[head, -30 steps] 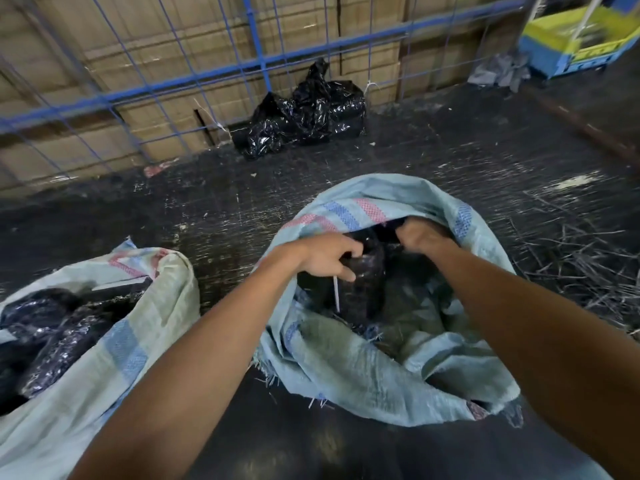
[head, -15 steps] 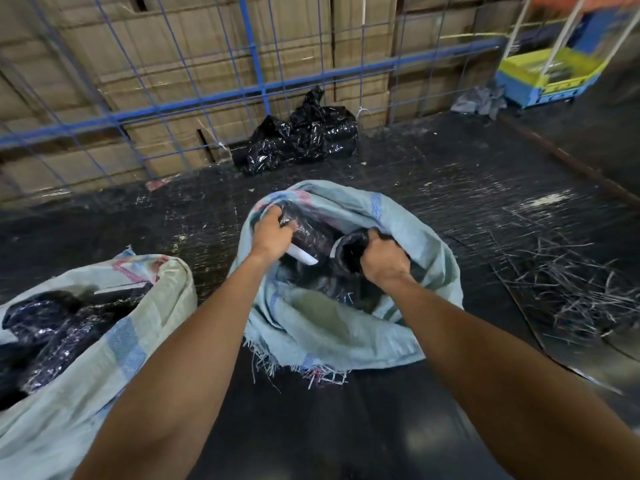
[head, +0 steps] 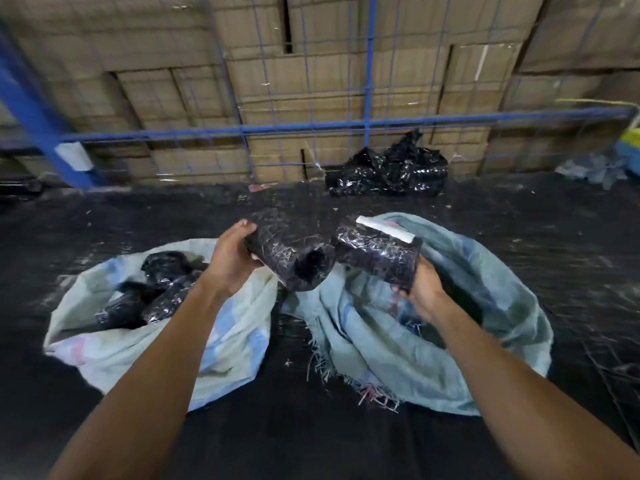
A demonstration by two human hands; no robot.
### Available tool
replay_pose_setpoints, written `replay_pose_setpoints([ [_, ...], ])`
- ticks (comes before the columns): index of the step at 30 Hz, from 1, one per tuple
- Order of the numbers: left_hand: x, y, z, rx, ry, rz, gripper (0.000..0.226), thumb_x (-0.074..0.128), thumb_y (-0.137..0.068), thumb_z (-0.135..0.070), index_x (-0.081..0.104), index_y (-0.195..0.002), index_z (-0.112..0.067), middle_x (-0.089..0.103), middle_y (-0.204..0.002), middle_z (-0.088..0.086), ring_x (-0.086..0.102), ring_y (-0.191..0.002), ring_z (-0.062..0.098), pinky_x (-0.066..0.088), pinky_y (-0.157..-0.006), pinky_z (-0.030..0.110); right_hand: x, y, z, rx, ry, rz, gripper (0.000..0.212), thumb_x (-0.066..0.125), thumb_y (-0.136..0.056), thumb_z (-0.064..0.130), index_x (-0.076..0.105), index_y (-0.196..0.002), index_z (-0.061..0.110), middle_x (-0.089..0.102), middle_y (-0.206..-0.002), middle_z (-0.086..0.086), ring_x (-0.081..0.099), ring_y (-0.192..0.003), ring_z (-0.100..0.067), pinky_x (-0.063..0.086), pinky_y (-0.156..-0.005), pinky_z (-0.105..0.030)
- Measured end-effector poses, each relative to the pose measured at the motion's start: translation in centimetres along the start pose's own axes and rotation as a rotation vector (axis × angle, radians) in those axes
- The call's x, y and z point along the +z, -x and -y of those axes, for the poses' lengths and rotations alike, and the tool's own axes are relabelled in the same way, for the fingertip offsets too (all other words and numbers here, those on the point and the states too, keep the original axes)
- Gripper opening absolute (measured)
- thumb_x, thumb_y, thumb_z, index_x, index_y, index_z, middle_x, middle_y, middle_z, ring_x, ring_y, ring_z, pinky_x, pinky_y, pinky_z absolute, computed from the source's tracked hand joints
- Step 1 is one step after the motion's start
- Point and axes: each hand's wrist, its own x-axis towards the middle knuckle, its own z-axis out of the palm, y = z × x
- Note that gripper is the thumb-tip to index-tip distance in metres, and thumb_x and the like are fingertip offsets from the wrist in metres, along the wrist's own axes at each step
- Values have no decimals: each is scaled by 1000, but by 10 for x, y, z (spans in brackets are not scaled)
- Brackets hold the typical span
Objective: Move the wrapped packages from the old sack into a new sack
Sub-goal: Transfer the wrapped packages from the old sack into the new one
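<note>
Two woven sacks lie on the dark floor. The frayed teal sack [head: 485, 327] is on the right, its mouth open. The paler sack [head: 114, 348] on the left holds several black wrapped packages [head: 156, 292]. My left hand [head: 232, 261] grips a black plastic-wrapped roll [head: 291, 254] in the air between the sacks. My right hand [head: 422, 289] holds a second wrapped package [head: 377, 254] with a white label, above the teal sack.
A crumpled black plastic bag [head: 388, 171] lies at the foot of a blue wire fence [head: 311, 128], with stacked cardboard boxes [head: 311, 74] behind it. Loose straw-like fibres [head: 609, 368] litter the floor on the right.
Both hands have risen out of the teal sack, each lifting a wrapped package. They have shifted left toward the paler sack, and the view has turned that way.
</note>
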Motion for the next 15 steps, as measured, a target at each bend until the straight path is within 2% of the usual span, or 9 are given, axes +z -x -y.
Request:
replay_pose_setpoints([
  [2, -43, 15, -16, 29, -4, -112, 40, 72, -82, -35, 56, -111, -12, 61, -105, 18, 60, -92, 32, 53, -64, 36, 48, -4, 2, 1, 20, 75, 28, 35, -105, 18, 62, -112, 17, 64, -73, -8, 51, -41, -14, 37, -38, -19],
  [4, -84, 26, -30, 72, -15, -242, 51, 75, -80, -39, 57, -116, -9, 61, -115, 24, 62, -100, 36, 55, -74, 49, 99, -4, 1, 10, 48, 173, 26, 37, -105, 15, 60, -118, 11, 69, -84, -12, 60, -45, -15, 43, -38, -21],
  [5, -104, 30, -38, 91, -3, -306, 51, 78, -77, -41, 59, -113, -10, 62, -114, 22, 63, -100, 36, 53, -75, 51, 126, -1, 0, 14, 56, 227, 26, 39, -106, 14, 57, -123, 9, 71, -95, -16, 65, -50, -16, 48, -40, -22],
  [7, -150, 36, -51, 112, 41, -457, 42, 78, -75, -41, 61, -104, -18, 63, -108, 14, 63, -98, 34, 53, -67, 44, 180, 3, -6, 22, 53, 344, 28, 41, -105, 14, 51, -131, 12, 67, -118, -18, 71, -68, -21, 54, -47, -25],
  [9, -202, 39, -64, 82, 84, -609, 41, 77, -77, -43, 62, -108, -20, 64, -113, 9, 63, -106, 37, 55, -58, 38, 239, 8, -13, 9, 67, 428, 31, 42, -104, 11, 48, -132, 22, 60, -132, -12, 69, -92, -27, 60, -57, -35],
  [12, -256, 48, -78, 41, 46, -745, 23, 66, -91, -39, 61, -91, -17, 63, -100, 12, 61, -77, 29, 53, -58, 38, 318, 19, -18, -80, 195, 499, 43, 42, -103, 7, 49, -129, 40, 55, -136, -3, 59, -117, -32, 60, -79, -51],
  [14, -283, 47, -71, -36, 30, -804, 21, 59, -98, -34, 59, -85, -17, 64, -91, 11, 61, -71, 26, 55, -58, 40, 358, 27, -22, -205, 331, 478, 54, 40, -101, 3, 51, -132, 46, 56, -135, 2, 59, -114, -22, 59, -85, -45],
  [15, -297, 46, -63, -93, 44, -782, 20, 58, -99, -34, 61, -90, -17, 67, -93, 12, 64, -73, 27, 57, -56, 41, 376, 30, -27, -275, 394, 446, 59, 39, -99, 0, 51, -134, 46, 58, -134, 2, 61, -103, -17, 59, -80, -36],
])
